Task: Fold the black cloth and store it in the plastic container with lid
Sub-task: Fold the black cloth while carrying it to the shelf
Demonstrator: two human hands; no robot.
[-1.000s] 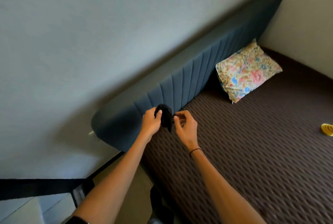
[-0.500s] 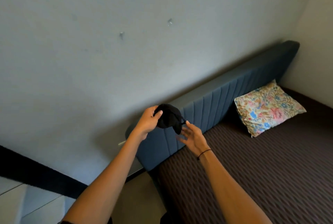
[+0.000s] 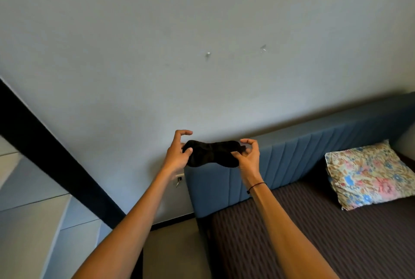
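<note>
The black cloth [image 3: 212,153] is small and stretched out flat between my two hands, held up in the air in front of the wall and the blue headboard. My left hand [image 3: 177,155] pinches its left end between thumb and fingers. My right hand [image 3: 248,155] pinches its right end, with a thin black band on that wrist. No plastic container or lid is in view.
A blue padded headboard [image 3: 314,150] runs along the wall behind a bed with a dark brown cover [image 3: 314,234]. A floral pillow [image 3: 368,173] leans at the right. Two nails [image 3: 208,54] stick out of the wall. Floor shows at the lower left.
The cloth was bunched in my left hand; now it is spread wide between both hands. My right hand has taken its right end. The view has tilted up toward the wall.
</note>
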